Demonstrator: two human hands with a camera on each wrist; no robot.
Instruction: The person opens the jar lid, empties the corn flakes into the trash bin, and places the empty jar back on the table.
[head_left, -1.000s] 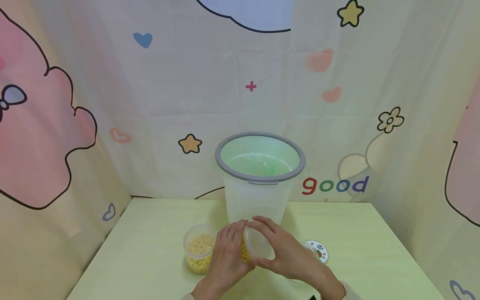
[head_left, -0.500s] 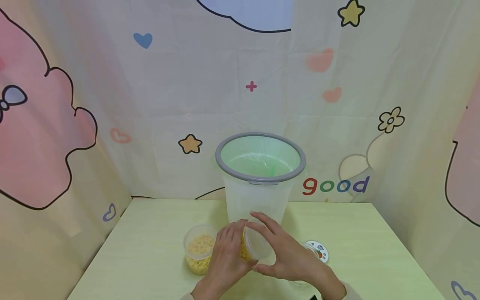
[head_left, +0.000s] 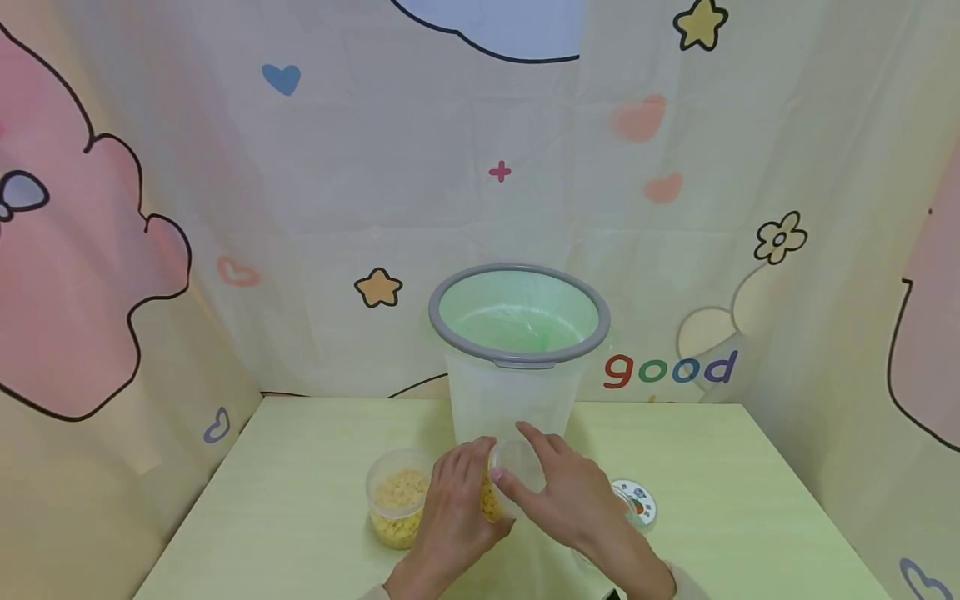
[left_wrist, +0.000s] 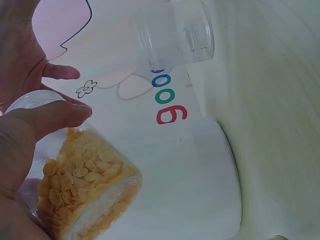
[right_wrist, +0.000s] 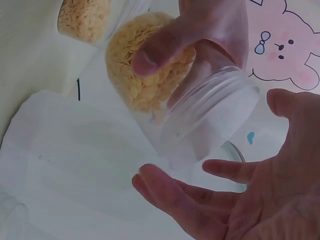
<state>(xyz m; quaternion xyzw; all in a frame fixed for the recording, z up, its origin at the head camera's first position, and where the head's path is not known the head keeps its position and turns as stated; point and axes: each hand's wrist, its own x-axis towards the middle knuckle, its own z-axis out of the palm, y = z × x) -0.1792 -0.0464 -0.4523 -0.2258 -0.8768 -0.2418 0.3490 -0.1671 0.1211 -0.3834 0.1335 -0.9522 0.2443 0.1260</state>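
My left hand [head_left: 456, 504] grips a clear plastic jar [left_wrist: 92, 172] partly filled with yellow cornflakes, tilted on its side. The jar's translucent lid end [head_left: 525, 467] faces right. Around that end my right hand [head_left: 576, 493] spreads its fingers; in the right wrist view they stand apart from the lid, thumb on one side and fingers on the other. A second clear jar [head_left: 399, 504] of cornflakes stands to the left of my left hand. Behind the right wrist is a clear jar [left_wrist: 172, 37] with nothing visible inside, partly hidden in the head view.
A white bin [head_left: 513, 400] with a grey rim and green inside stands behind the hands. A round printed disc [head_left: 637, 502] lies right of the right hand on the pale table [head_left: 712, 475]. Patterned cloth [head_left: 315, 208] hangs behind and at both sides.
My right hand has loosened from the lid end, and its thumb has swung up from below to the lid's front. The left hand keeps the jar in about the same place.
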